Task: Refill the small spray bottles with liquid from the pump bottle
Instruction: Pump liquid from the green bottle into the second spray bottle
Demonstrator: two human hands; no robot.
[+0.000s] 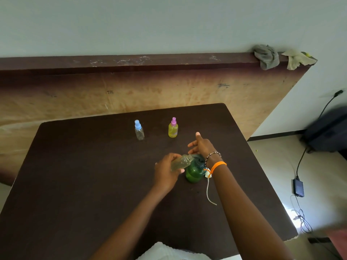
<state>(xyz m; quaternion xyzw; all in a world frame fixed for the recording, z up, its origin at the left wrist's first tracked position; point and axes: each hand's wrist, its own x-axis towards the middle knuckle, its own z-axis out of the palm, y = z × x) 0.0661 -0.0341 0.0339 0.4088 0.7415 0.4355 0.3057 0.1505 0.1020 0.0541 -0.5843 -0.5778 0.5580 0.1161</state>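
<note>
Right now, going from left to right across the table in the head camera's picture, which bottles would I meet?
Small clear spray bottle with a blue cap → small uncapped clear bottle tilted in the left hand → small yellow spray bottle with a pink cap → green pump bottle, under the right hand.

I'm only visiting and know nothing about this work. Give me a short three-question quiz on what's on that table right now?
1. True or false: the bottle with the pink cap holds yellow liquid.
2. Which hand grips the uncapped small bottle: A the left hand, or B the right hand?
3. Fill in: the bottle with the blue cap looks nearly ____.

Key
1. True.
2. A; it tilts that bottle's mouth towards the top of the green pump bottle, while the right hand's fingers are spread above the pump.
3. Empty; it looks clear.
</note>
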